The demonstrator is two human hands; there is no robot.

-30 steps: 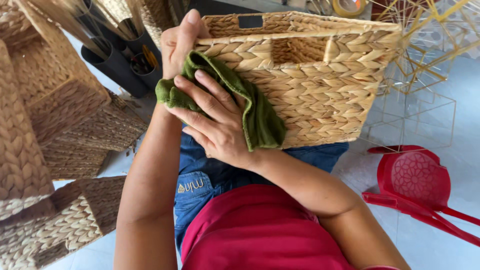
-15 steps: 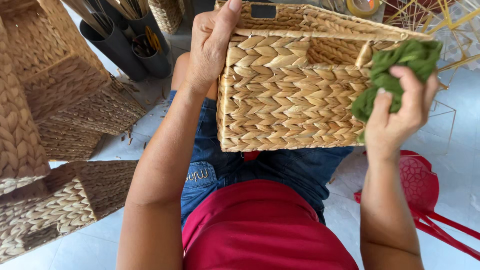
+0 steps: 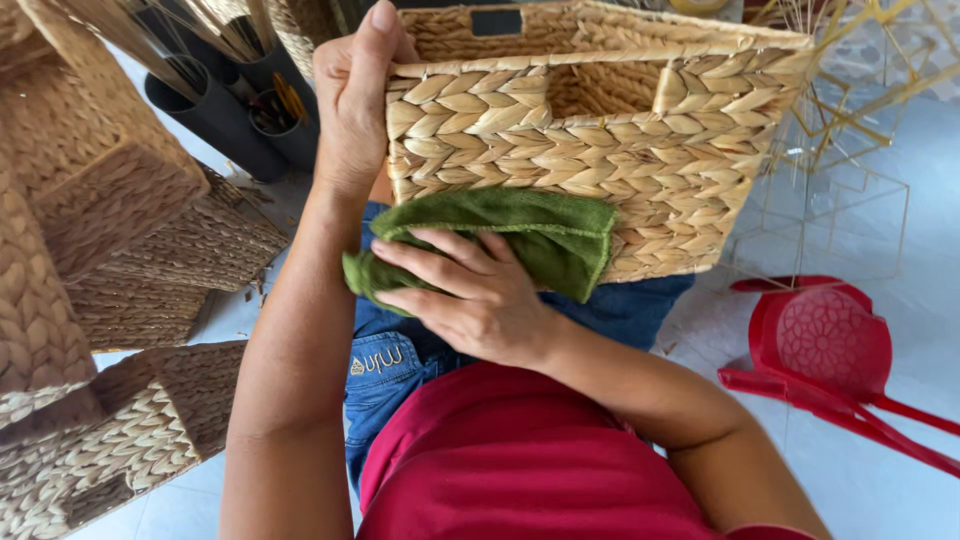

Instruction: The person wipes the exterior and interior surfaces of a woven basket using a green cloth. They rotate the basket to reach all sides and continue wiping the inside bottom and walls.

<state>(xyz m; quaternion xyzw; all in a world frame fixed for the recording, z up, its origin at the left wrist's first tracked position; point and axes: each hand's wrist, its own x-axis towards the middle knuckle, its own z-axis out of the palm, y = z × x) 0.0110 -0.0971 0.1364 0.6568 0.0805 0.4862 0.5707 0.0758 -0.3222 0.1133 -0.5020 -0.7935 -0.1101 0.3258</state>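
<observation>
The left hand (image 3: 352,105) grips the basket (image 3: 590,150) by its corner — the right hand (image 3: 470,295), fingers spread flat, presses a green cloth (image 3: 530,235) against its side.

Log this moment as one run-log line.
left hand: grips woven basket corner | right hand: presses green cloth on basket's front | basket: on lap | nearby: stacked baskets, red plastic stool
</observation>
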